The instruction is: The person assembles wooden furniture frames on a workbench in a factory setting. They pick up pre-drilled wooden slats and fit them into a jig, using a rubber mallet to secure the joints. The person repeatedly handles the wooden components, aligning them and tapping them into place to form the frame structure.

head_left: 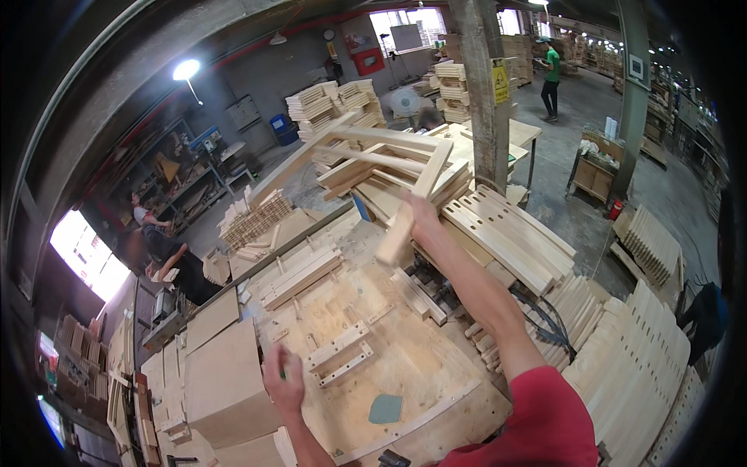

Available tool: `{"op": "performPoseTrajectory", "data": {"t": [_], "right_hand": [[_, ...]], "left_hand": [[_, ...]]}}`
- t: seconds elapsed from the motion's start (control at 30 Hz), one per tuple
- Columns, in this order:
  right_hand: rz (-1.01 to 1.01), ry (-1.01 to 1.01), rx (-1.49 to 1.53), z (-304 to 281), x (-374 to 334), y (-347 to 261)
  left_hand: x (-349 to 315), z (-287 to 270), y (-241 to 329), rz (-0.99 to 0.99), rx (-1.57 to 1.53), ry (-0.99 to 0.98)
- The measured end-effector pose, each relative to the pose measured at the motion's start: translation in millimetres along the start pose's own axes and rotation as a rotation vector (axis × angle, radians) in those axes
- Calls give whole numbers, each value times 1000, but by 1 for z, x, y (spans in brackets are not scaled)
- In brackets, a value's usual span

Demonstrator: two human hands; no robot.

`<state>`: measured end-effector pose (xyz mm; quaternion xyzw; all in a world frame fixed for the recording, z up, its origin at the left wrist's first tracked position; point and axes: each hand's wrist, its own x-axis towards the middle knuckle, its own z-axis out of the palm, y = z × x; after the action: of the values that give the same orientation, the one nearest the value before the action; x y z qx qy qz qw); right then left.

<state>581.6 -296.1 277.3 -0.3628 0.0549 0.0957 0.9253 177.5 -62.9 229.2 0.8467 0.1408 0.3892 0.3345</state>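
Note:
My right hand [421, 218], arm stretched forward, is closed around one bar of a pale wooden frame [430, 175]. The frame is raised above the far side of the workbench [436, 373], and its other bars reach away to the left. My left hand [285, 379] is over the bench's left part, beside a cardboard sheet. Its fingers are bent and smeared by motion, so what they hold, if anything, cannot be made out. Nearest to it on the bench is a wooden jig block with holes [340, 348]. A longer wooden rail [302, 278] is fixed farther back.
Slats with oval holes [506, 237] are stacked right of my arm, with more drilled boards [642, 362] beyond. A steel post [489, 101] rises behind the frame. A green scrap [385, 409] lies near me. A person in dark clothes [183, 265] works at left; another in green [551, 66] stands far off.

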Motion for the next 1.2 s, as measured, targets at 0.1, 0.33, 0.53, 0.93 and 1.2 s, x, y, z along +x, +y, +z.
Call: {"op": "performPoseTrajectory", "data": {"t": [0.1, 0.33, 0.53, 0.93, 1.2], "right_hand": [[-84, 172, 147, 54, 83, -10], [65, 209, 176, 12, 216, 1], [-347, 474, -808, -11, 180, -1], [-773, 73, -2431, -272, -68, -66], [-651, 75, -2501, -243, -86, -63]], "left_hand": [[-83, -18, -43, -226, -59, 26], [-230, -72, -56, -839, -35, 172], [-252, -52, -62, -878, 45, 146], [-319, -89, -58, -940, 318, 218], [-391, -205, -28, -1609, 571, 27]]}}
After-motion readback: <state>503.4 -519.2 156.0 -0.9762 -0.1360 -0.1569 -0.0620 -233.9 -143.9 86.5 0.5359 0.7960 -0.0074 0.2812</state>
